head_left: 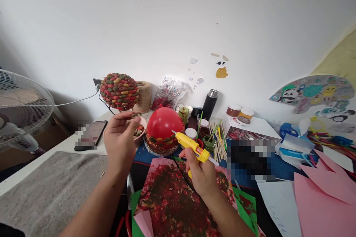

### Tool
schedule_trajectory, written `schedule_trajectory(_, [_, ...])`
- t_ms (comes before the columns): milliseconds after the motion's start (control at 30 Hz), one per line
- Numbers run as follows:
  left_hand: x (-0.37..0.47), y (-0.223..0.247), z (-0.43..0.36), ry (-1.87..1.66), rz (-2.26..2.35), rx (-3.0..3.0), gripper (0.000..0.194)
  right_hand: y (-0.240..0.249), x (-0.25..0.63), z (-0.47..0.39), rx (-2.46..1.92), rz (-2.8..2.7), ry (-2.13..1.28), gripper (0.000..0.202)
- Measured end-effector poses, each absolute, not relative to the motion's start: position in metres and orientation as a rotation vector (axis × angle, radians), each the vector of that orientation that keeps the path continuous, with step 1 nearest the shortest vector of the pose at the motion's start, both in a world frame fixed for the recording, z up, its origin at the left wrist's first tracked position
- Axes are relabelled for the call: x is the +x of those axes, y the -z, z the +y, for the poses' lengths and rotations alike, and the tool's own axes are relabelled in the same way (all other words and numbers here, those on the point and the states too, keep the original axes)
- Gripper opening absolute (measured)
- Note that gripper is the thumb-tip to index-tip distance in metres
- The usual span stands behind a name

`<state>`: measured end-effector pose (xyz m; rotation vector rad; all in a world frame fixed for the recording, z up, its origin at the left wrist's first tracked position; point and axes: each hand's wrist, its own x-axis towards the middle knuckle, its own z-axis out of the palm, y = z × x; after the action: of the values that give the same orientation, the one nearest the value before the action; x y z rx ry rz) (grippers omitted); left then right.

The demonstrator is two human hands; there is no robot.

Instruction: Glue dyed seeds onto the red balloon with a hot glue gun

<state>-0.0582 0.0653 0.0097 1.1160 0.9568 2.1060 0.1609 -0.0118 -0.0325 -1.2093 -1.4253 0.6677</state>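
Between the thumb and fingers of my left hand [121, 139] is a small dark shell-like piece [136, 115], raised near a bowl [143, 123] of coloured pieces. My right hand [200, 170] is wrapped round a yellow glue gun [191, 146], its nozzle pointing left at the side of a red balloon [165, 123]. Red, green and brown pieces ring the balloon's lower part, which rests on a round base [161, 151]. Whether the nozzle touches the balloon, I cannot tell.
A ball covered in coloured pieces [119, 92] stands behind left, beside a twine roll [144, 96]. Paint jars, sticks and a black flask [210, 104] are behind right. Paint-stained paper [172, 200] lies in front, a phone [93, 135] and grey cloth [55, 192] left.
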Motion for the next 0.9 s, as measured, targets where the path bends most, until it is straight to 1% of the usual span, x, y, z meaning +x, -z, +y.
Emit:
schedule_trajectory(100, [-0.075,-0.008,0.060,-2.210,0.983,1.055,0.022,0.032,0.162,-0.013,-1.165,-1.369,-0.781,0.071])
schedule_trajectory(200, [-0.090,0.001,0.047,-2.063,1.055,1.160,0.025,0.030,0.162,-0.014,-1.106,-1.357,-0.824,0.070])
schedule_trajectory(333, [-0.110,0.012,0.034,-1.785,1.148,1.343,0.032,0.028,0.161,-0.017,-1.029,-1.414,-0.771,0.066])
schedule_trajectory(533, [-0.133,0.018,0.032,-1.576,1.332,1.623,0.036,0.030,0.162,-0.018,-1.011,-1.540,-0.668,0.067])
schedule_trajectory(700, [-0.135,0.022,0.028,-1.494,1.351,1.690,0.034,0.031,0.161,-0.018,-0.918,-1.669,-0.683,0.062])
schedule_trajectory(900, [-0.134,0.022,0.041,-1.489,1.422,1.767,0.031,0.029,0.159,-0.015,-0.934,-1.744,-0.694,0.060])
